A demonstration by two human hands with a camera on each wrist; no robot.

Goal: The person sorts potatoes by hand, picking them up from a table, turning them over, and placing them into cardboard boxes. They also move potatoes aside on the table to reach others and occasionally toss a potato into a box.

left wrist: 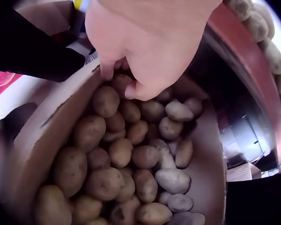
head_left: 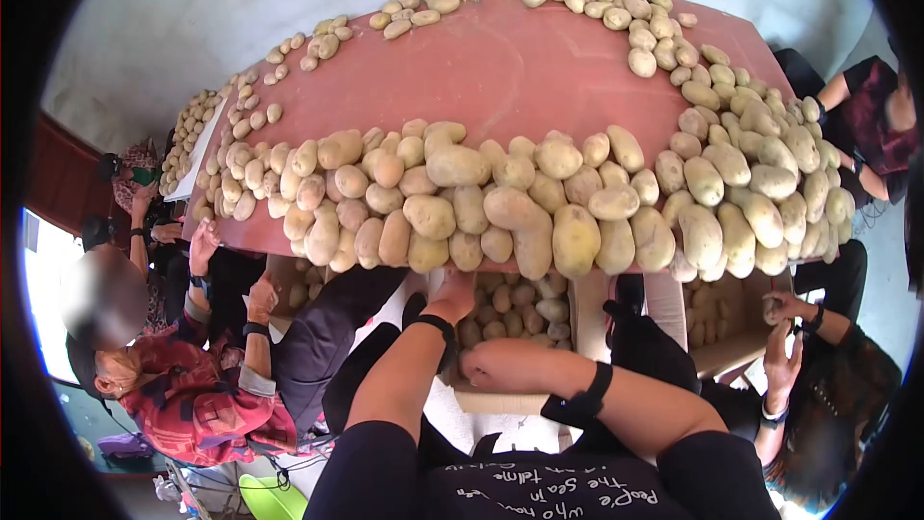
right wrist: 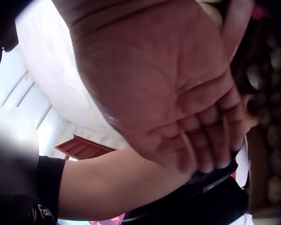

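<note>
Reaching down into an open cardboard box (head_left: 510,403) of potatoes, my left hand (left wrist: 147,49) has its thumb and a finger bent about a brownish potato (left wrist: 120,83) near the box wall. The hand itself hides most of that potato. Below it lie many loose potatoes (left wrist: 105,183) of mixed sizes. My right hand (right wrist: 164,89) holds nothing; its palm faces the wrist camera and the fingers bend loosely. In the head view this right hand (head_left: 493,366) is over the near side of the box, close to the left forearm.
A red table (head_left: 462,67) stands above the box, potatoes (head_left: 520,217) heaped along its near edge and right side. Another potato box (head_left: 736,323) is at the right. People sit on both sides, including one in a red patterned shirt (head_left: 207,385).
</note>
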